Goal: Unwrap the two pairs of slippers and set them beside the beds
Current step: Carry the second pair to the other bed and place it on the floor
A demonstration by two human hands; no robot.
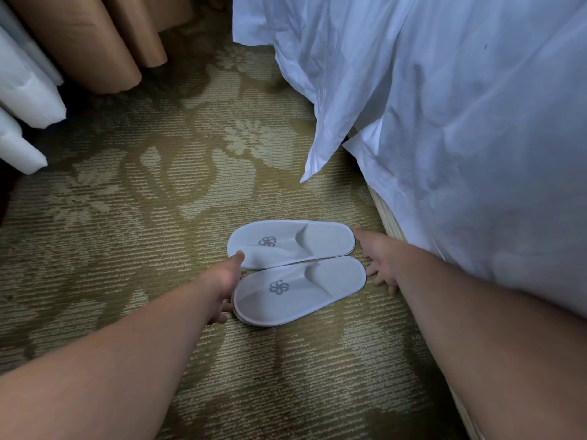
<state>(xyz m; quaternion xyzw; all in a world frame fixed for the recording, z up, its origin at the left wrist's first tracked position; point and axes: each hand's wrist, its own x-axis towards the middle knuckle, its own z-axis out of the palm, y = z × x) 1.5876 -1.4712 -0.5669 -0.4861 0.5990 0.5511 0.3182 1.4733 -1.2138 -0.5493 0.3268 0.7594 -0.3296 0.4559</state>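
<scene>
One pair of slippers lies on the carpet (127, 217) just beside the bed (476, 122), unwrapped, no wrapper in view. Far slipper (290, 244) and near slipper (298, 292) sit side by side w/ long edges touching. Heels point toward the bed base (389, 223), toes away from it. That prob. suits someone getting out of bed, who can slide feet straight in.

The person's left hand (225, 281) is on the side of the pair away from the bed. It is spread wide, w/ the thumb resting on the far slipper's toe and the other fingers down at the near slipper's toe rim. Can't tell whether those fingers go under the sole. The right hand (379, 265) is on the bed side, between the heels and the bed base. It's also spread wide and holds nothing. The forefinger reaches to the far slipper's heel; the rest hang by the near one's heel.

Bracketing both ends like this looks like squaring up: a push from each end evens toes and heels and keeps the two parallel. The near slipper sits a bit closer to the bed than the far one, so a small nudge may be what's left.

Judged stage: this pair is placed, final tidy only. The 2nd pair and the other bed aren't in view, so approx. half may remain.

A loose sheet corner (317, 154) hangs down off the bed just beyond the far slipper, not touching it. Tan curtains (95, 42) and white drapes (25, 90) hang well away from the bed, across the carpet.
</scene>
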